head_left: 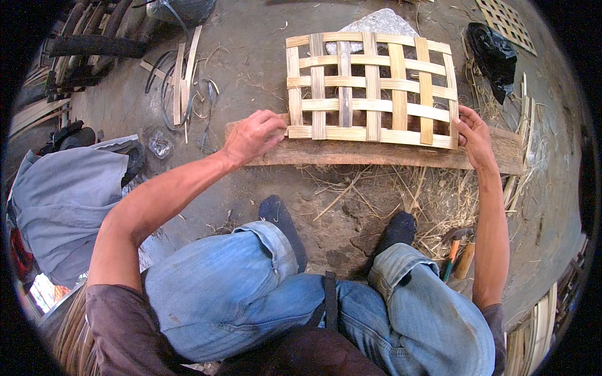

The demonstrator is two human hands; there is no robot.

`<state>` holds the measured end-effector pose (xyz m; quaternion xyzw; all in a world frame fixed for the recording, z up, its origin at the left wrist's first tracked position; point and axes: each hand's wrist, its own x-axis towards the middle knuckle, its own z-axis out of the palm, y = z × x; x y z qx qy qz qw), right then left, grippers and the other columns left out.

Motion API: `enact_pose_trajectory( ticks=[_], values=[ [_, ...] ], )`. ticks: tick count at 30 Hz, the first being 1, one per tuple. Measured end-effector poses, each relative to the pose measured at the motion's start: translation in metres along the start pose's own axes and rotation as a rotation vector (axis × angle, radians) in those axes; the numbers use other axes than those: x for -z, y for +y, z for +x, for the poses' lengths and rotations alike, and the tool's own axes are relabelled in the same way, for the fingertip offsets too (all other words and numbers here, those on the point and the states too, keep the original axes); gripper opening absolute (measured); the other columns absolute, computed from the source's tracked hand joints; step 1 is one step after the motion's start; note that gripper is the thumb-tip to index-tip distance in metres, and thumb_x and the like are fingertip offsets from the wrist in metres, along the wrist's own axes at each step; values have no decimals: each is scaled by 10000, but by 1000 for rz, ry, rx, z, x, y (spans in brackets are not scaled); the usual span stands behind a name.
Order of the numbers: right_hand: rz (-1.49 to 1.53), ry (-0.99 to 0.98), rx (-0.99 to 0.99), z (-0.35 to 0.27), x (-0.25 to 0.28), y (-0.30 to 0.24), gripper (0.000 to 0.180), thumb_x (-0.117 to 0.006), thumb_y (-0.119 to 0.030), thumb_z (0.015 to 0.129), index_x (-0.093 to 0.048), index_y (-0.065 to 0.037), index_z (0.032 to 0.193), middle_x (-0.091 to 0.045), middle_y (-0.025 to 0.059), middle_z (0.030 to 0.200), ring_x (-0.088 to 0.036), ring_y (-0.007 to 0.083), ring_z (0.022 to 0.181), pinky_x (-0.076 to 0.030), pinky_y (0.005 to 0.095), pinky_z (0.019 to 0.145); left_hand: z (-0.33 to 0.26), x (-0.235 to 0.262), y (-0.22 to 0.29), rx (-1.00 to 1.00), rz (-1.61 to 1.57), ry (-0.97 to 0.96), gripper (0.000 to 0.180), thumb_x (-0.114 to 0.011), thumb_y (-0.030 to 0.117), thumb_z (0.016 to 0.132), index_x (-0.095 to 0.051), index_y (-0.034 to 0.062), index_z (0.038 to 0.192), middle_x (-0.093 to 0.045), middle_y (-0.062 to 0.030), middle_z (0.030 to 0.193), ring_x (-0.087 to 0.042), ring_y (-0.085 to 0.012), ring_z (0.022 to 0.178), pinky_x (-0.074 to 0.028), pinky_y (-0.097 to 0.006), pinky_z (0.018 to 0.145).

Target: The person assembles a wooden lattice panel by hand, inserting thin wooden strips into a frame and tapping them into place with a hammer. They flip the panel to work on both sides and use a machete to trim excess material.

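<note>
A panel woven from flat, pale bamboo strips stands tilted above a wooden board, with open squares between its strips. One upright strip is greyer than the others. My left hand is closed at the panel's lower left corner, the fingers pinched on its edge. On the other side, my right hand grips the lower right corner between thumb and fingers. Both hands are just above the board.
Behind the panel lies a grey stone slab. Shavings litter the floor by a hammer. A black plastic bag and another woven panel lie far right. Loose strips and a grey cloth are on the left.
</note>
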<state>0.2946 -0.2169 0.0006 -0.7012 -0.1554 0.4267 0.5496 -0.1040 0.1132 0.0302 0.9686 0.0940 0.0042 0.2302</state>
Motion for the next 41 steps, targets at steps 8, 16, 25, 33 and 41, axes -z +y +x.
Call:
enact_pose_trajectory(
  ticks=[8,16,25,33,41],
  values=[
    [-86,25,-29,-1,-9,-10,358,-655,-148,923,-550,-27,1243,-666,44,1058,-617,88,908,-492,222,681,-3,-4,-3,-3,-76,-51,251,-751,112,778,-643,78,1002,-619,-92,1013,-605,-297,973,-513,-388,846],
    [-434,76,11,-5,0,-8,334,-684,-175,887,-629,-26,1180,-713,45,985,-649,101,815,-521,255,671,2,-5,4,47,-94,-71,293,-766,106,759,-634,78,1019,-638,-105,1015,-632,-302,960,-525,-393,831],
    [-786,212,339,-56,33,2,313,-719,-44,810,-673,-32,1120,-672,71,963,-642,148,828,-516,280,761,7,3,9,146,-210,-88,480,-825,75,698,-592,70,1118,-618,-72,1002,-633,-195,866,-545,-320,800],
    [-911,91,362,-48,14,0,344,-754,-67,753,-687,-87,1090,-633,104,1008,-635,276,908,-520,373,794,19,-9,12,538,-668,12,494,-698,22,852,-461,38,1286,-621,-51,969,-584,-110,845,-505,-265,766],
    [-978,26,408,-51,17,2,301,-742,-118,773,-691,-85,1068,-627,103,1057,-608,303,1022,-494,402,880,24,-12,9,676,-828,11,612,-671,12,866,-365,55,1394,-625,-69,946,-610,-116,842,-512,-268,779]
  ],
)
